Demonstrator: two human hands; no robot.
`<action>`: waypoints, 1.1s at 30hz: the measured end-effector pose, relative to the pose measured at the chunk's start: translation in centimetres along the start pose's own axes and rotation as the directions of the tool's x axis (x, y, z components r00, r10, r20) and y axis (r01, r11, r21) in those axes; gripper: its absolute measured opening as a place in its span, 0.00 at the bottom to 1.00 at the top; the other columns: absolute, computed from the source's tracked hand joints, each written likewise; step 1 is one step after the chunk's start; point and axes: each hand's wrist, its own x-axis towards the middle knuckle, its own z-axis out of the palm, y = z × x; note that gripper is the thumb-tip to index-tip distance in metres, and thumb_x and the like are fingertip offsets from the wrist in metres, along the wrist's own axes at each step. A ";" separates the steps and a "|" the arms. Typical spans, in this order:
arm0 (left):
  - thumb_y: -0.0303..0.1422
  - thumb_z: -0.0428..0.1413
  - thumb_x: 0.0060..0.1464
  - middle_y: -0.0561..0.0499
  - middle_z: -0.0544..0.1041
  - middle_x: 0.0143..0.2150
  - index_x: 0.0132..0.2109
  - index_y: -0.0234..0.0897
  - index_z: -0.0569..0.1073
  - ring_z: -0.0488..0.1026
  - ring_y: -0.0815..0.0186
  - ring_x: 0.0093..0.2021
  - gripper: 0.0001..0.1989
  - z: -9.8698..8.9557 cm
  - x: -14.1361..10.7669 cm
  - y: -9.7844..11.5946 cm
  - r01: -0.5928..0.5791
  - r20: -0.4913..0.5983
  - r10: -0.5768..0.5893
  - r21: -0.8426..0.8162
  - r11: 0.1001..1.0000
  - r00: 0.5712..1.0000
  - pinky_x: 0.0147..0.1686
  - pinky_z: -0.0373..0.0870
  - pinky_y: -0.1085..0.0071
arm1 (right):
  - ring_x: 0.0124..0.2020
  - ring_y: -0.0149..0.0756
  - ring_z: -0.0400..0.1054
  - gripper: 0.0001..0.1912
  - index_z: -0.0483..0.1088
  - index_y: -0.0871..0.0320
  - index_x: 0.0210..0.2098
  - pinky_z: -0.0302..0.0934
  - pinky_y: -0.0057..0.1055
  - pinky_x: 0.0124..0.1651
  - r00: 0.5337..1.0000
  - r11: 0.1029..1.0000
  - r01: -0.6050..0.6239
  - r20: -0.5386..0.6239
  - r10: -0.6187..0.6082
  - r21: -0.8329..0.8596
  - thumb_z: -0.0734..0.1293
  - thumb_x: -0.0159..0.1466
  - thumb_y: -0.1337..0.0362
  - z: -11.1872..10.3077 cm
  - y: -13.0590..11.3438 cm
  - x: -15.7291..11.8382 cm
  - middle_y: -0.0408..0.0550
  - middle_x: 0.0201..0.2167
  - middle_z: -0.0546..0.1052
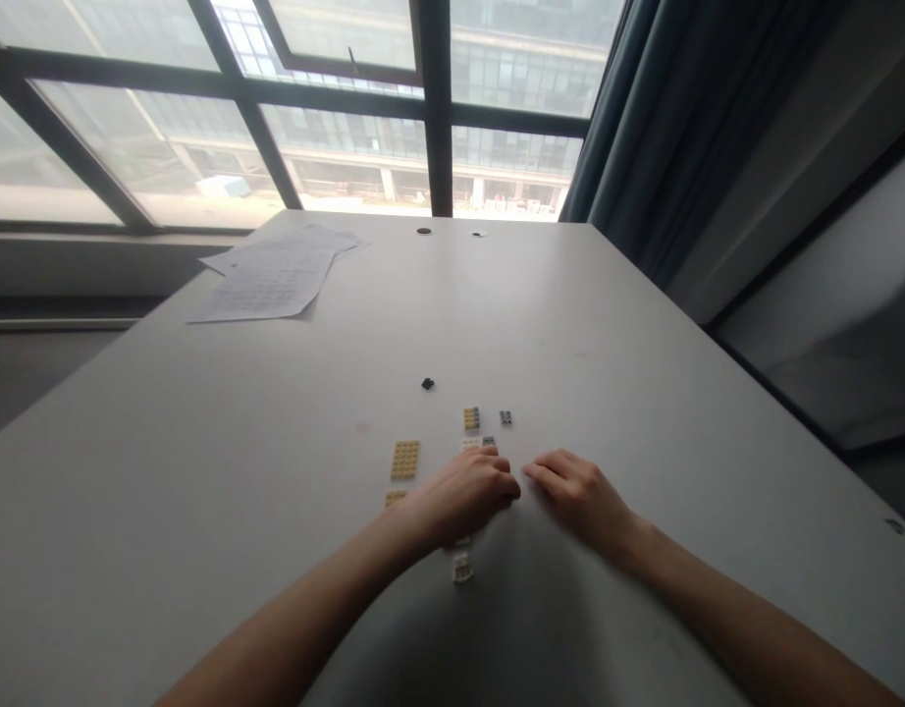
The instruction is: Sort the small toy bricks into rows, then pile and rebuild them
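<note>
My left hand (482, 483) reaches over the middle of the building pieces with its fingers curled down. What its fingertips hold, if anything, is hidden. Just to its right, my right hand (576, 491) rests low over the table with fingers bent and drawn together, a small gap apart from the left. Beyond the left hand's knuckles a white studded piece (470, 444) and a grey one (489, 441) show in part. A tan studded plate (404, 460) and a partly covered tan piece (395, 498) lie left of that hand. Nearer me sits a white piece (462, 568).
Farther out on the white table (607, 344) are a tan-and-grey studded block (471, 418), a small grey piece (505, 418) and a black piece (427, 384). Printed papers (276, 280) lie at the far left. Windows and a dark curtain (644, 128) stand behind.
</note>
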 end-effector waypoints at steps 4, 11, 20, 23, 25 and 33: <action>0.31 0.54 0.59 0.52 0.75 0.31 0.34 0.43 0.78 0.68 0.68 0.34 0.09 0.1 0.4 -0.8 -0.007 -0.009 0.007 -0.013 1.000 1.000 0.39 0.61 0.71 | 0.32 0.38 0.68 0.07 0.70 0.59 0.37 0.63 0.32 0.37 0.992 0.988 -0.120 -0.037 0.124 0.096 0.60 0.65 0.72 0.1 -1.4 -0.4 0.48 0.30 0.75; 0.32 0.56 0.58 0.50 0.75 0.38 0.43 0.41 0.76 0.69 0.64 0.40 0.07 -0.5 -0.5 -0.6 0.124 -0.160 -0.122 0.007 0.992 0.980 0.43 0.64 0.68 | 0.39 0.38 0.70 0.09 0.70 0.54 0.43 0.65 0.35 0.43 0.962 0.921 -0.268 0.023 0.273 0.285 0.64 0.63 0.69 -0.3 -1.6 -0.4 0.48 0.37 0.76; 0.41 0.60 0.52 0.47 0.75 0.36 0.35 0.37 0.76 0.68 0.57 0.41 0.12 0.0 -1.2 1.6 0.329 -0.197 -0.293 0.189 0.925 0.936 0.41 0.64 0.60 | 0.41 0.39 0.66 0.11 0.74 0.55 0.42 0.64 0.36 0.46 0.988 0.944 -0.155 0.072 0.140 0.292 0.62 0.65 0.71 -0.4 -1.1 -0.1 0.49 0.37 0.76; 0.38 0.60 0.53 0.46 0.75 0.36 0.33 0.36 0.76 0.68 0.57 0.40 0.09 0.1 -0.8 2.0 0.337 -0.171 -0.302 0.239 0.911 0.938 0.40 0.63 0.61 | 0.39 0.39 0.66 0.09 0.74 0.55 0.40 0.63 0.36 0.45 0.981 0.943 -0.193 0.073 0.180 0.272 0.62 0.65 0.70 -0.2 -1.5 0.1 0.49 0.35 0.76; 0.36 0.59 0.54 0.46 0.75 0.35 0.31 0.37 0.77 0.68 0.58 0.40 0.08 0.2 -0.7 2.0 0.333 -0.162 -0.300 0.246 0.910 0.940 0.39 0.62 0.61 | 0.38 0.39 0.67 0.08 0.74 0.55 0.38 0.63 0.36 0.43 0.970 0.934 -0.242 0.069 0.232 0.265 0.63 0.65 0.69 0.0 -1.8 0.2 0.48 0.34 0.76; 0.34 0.57 0.55 0.47 0.74 0.35 0.32 0.38 0.77 0.67 0.59 0.40 0.07 0.9 -0.8 1.4 0.322 -0.165 -0.290 0.226 0.919 0.943 0.39 0.61 0.62 | 0.38 0.38 0.68 0.12 0.72 0.54 0.44 0.64 0.35 0.44 0.945 0.890 -0.322 0.052 0.323 0.324 0.68 0.60 0.68 -0.5 -1.3 0.4 0.47 0.35 0.74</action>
